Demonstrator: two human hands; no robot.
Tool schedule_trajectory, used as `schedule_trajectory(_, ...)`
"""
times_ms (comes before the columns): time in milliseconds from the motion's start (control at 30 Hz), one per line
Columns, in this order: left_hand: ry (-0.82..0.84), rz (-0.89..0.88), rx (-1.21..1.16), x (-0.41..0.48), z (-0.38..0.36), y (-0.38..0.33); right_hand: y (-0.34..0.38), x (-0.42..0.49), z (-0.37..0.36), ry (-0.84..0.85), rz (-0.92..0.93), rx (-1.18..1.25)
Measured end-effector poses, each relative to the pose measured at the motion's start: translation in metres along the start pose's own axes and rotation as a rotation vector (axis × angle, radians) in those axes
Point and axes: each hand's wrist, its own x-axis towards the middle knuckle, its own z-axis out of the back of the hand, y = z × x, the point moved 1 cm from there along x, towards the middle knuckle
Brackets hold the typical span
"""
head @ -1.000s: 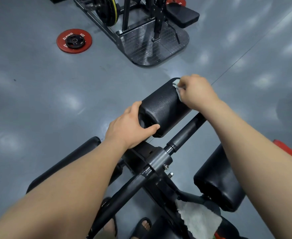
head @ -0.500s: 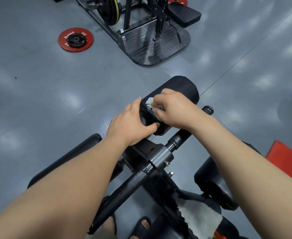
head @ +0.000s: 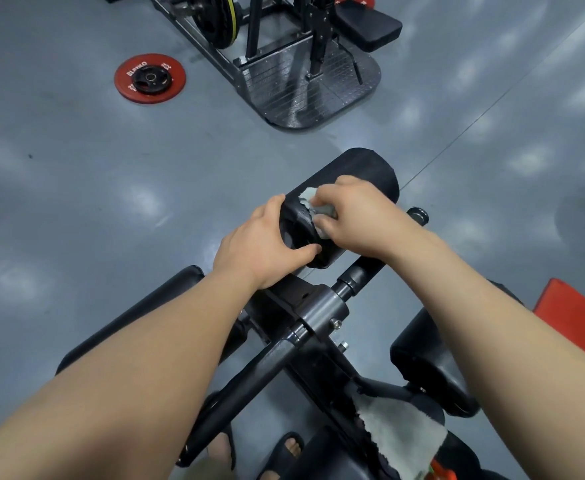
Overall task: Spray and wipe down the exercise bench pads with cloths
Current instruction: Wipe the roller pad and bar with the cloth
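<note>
Wiping the near end of the roller pad (head: pixel 363 174) looks like the step in hand. That pad sits at the top of the bench frame (head: pixel 318 313), pointing away and to the right, with grey floor below it.

The right hand (head: pixel 357 220) has its fingers curled over a bunched-up pale cloth (head: pixel 310 197) and is pinching it against the upper edge of the pad's near end. The left hand (head: pixel 260 251) grips that same end: its thumb lies across the end face and the fingers wrap round the far side, where I can't see the tips. My guess is it's there to stop the roller spinning under the wipe.

A second cloth (head: pixel 402 431) lies draped over the frame lower down, close to the person's feet, and nobody's touching it. The lower left pad (head: pixel 128 327) and lower right pad (head: pixel 429 372) sit on either side of the frame with no hand on them. A red weight plate (head: pixel 150 79) lies on the floor well away.

For the next move, I'd say the cloth needs to go round the end and along the barrel, with the left hand bracing or turning the roller so the underside gets reached. After that it's the lower pads, so the job seems nowhere near finished.
</note>
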Motion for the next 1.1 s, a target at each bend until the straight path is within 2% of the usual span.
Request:
schedule_trajectory(100,-0.003,-0.006,0.001,-0.001,0.000,0.000,-0.010,0.006,0.007,-0.012,-0.035,0.004)
schedule_trajectory(267,0.004,-0.005,-0.014,0.000,0.000,0.001,-0.030,0.016,0.017,-0.175,-0.268,-0.080)
schedule_trajectory(367,-0.004,-0.004,-0.028,0.000,0.001,0.001,-0.012,0.011,0.009,-0.154,-0.151,-0.072)
schedule_trajectory(467,-0.016,-0.013,-0.026,0.000,0.000,0.001,0.006,0.002,0.002,-0.054,0.011,0.003)
schedule_trajectory(533,-0.022,-0.019,-0.022,-0.001,0.000,0.000,0.005,0.002,0.005,-0.006,0.034,0.005)
schedule_trajectory(600,-0.022,-0.018,-0.013,-0.001,0.000,0.000,-0.006,0.008,0.010,-0.017,-0.002,-0.027)
schedule_trajectory(767,-0.011,-0.016,-0.003,0.000,0.001,0.000,-0.035,0.020,0.016,-0.168,-0.230,-0.086)
schedule_trajectory(967,-0.023,-0.025,-0.017,0.001,-0.002,0.002,0.007,0.004,0.002,-0.028,0.067,-0.017)
schedule_trajectory(1100,-0.032,-0.035,-0.029,0.001,-0.001,0.002,0.001,0.006,0.010,0.036,0.093,0.010)
